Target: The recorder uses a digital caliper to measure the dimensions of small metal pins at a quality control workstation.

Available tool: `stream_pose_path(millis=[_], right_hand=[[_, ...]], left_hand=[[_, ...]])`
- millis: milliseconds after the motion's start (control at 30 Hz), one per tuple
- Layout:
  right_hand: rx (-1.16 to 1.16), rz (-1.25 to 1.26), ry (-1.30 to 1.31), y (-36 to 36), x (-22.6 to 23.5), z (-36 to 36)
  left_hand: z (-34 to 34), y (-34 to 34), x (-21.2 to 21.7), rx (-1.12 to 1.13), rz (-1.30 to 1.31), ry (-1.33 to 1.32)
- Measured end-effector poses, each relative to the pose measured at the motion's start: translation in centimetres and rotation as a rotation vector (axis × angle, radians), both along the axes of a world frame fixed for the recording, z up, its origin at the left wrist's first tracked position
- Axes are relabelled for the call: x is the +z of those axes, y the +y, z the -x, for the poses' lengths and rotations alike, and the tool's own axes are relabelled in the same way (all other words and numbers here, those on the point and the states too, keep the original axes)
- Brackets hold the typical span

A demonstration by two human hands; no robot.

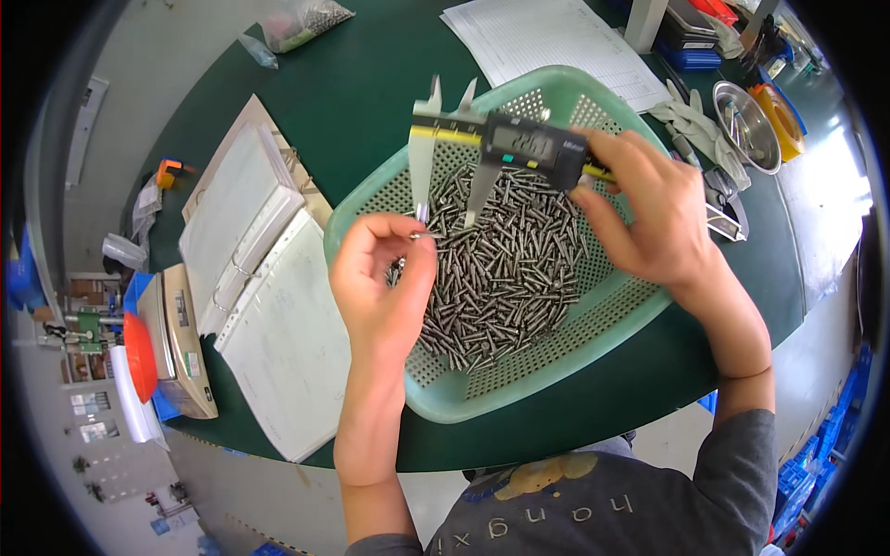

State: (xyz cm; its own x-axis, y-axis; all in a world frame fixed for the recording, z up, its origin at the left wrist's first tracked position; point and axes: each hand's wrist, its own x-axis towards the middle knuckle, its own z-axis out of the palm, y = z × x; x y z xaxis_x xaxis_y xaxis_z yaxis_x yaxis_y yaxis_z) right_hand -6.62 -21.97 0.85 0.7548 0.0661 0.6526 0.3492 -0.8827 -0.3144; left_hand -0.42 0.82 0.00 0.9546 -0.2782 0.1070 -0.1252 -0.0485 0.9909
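"Green plastic, slotted all over: that's the basket (547, 378) I see in the head view, with a heap of small metal fasteners (501, 287) in it. What does each hand have?"

"Left hand (380, 278) pinches what looks like one fastener (426, 235) between thumb and forefinger, over the heap's left side. Right hand (654, 204) is wrapped around the display end of a digital caliper (524, 144), above the far part of the basket. I see its measuring jaws standing apart, the left one's tip just beside the pinched piece. I can't tell whether they touch."

"What worries you?"

"The pinch, mainly. Only fingertips hold that piece, so a nudge from the caliper could roll it loose and lose it among its lookalikes. I'd also distrust a reading if the piece sat tilted, or if the right thumb pushed the slide too hard."

"And room to move?"

"To the left I'd watch the basket rim, with the ring binder (287, 343) right beyond it. To the far side, paper sheets (547, 46) lie close to the rim; to the right, a glove (705, 134) and a metal bowl (746, 130). Nearer, only a strip of dark tabletop (519, 435) separates basket from table edge. Most freedom, I judge, is straight up, or toward the far left, where tabletop shows between binder and sheets."
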Motion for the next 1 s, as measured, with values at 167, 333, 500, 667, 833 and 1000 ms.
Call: stream_pose_path(millis=[167,333,500,667,833,1000], right_hand=[[-0.094,-0.061,-0.068,-0.3,-0.1,-0.3],[-0.066,-0.059,-0.073,-0.3,-0.1,0.0],[-0.065,-0.065,-0.056,-0.3,-0.3,0.0],[-0.045,-0.086,-0.057,-0.3,-0.3,-0.1],[-0.040,-0.104,-0.068,-0.4,-0.2,0.0],[-0.040,-0.130,-0.085,-0.4,-0.1,-0.2]], left_hand=[[-1.0,-0.4,-0.7,0.097,-0.515,-0.671],[-0.5,-1.5,-1.0,-0.151,-0.812,-0.760],[-0.4,-2.6,-0.9,-0.211,-0.840,-0.779],[-0.1,-3.0,-1.2,-0.278,-1.058,-1.035],[0.0,-2.3,-0.7,-0.215,-0.891,-0.903],[0.3,-1.1,-0.6,-0.108,-0.176,-0.182]])
